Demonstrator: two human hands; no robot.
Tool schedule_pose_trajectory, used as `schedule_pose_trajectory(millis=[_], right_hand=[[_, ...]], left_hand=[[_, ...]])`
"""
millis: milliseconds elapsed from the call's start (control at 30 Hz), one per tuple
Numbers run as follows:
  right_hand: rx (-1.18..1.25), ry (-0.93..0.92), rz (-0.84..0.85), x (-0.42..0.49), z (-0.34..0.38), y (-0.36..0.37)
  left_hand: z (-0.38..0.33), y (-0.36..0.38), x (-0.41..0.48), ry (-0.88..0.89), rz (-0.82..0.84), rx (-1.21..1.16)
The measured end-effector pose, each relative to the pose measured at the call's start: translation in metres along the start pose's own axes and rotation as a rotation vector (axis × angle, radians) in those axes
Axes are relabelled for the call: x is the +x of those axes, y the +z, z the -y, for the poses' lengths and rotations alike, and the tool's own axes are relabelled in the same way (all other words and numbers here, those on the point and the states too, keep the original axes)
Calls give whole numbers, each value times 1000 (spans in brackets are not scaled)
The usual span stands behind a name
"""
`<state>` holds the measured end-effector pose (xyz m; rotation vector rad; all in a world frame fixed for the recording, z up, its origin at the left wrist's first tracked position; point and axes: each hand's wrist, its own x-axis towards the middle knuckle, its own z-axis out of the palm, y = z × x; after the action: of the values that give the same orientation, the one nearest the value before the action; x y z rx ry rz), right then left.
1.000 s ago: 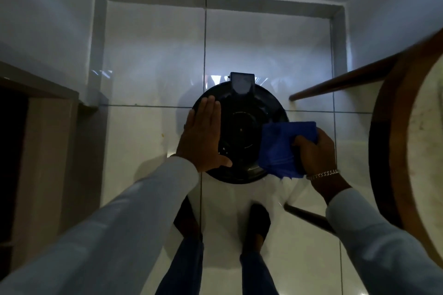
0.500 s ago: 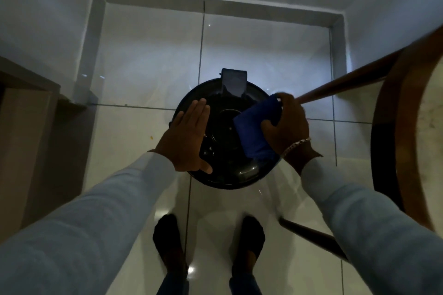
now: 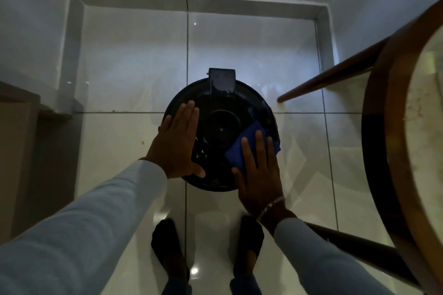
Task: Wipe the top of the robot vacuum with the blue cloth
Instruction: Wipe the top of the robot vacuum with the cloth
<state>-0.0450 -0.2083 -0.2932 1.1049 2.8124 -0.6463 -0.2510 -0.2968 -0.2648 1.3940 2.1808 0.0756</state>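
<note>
Looking down, we see a pale tiled floor (image 3: pixel 134 60) spreading out on every side of our two hands, with a round wooden table (image 3: pixel 393 127) well off to the right of the right hand; its dark legs angle in toward the wrist and toward the far side of the machine. Both hands rest on the black robot vacuum (image 3: pixel 220 112), which sits on the floor with a small raised block at its far edge, beyond our fingertips. Below the hands, nearer us, our two dark shoes (image 3: pixel 167 246) stand just short of the disc's near rim.

Our left hand (image 3: pixel 176 143) lies flat and open on the left part of the top, fingers together, thumb spread toward the near rim, gripping nothing. Our right hand (image 3: pixel 260 175) is also spread flat, palm down over the right near portion, pressing the blue cloth (image 3: pixel 239 151) against the top. The cloth is pinned under the fingers rather than clutched, showing ahead of the fingertips and to the left of the index finger. A bracelet (image 3: pixel 271 206) circles the right wrist, just behind the palm.
</note>
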Motion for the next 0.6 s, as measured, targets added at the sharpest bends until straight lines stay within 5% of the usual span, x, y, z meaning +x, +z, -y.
schedule_pose_trajectory(millis=[333,600], right_hand=[[-57,-114,18,109,-4,-26],[-56,-104,-37,11,-11,5]], left_hand=[[4,3,2,-2,0,-26],[0,1,2,-23,-4,-68]])
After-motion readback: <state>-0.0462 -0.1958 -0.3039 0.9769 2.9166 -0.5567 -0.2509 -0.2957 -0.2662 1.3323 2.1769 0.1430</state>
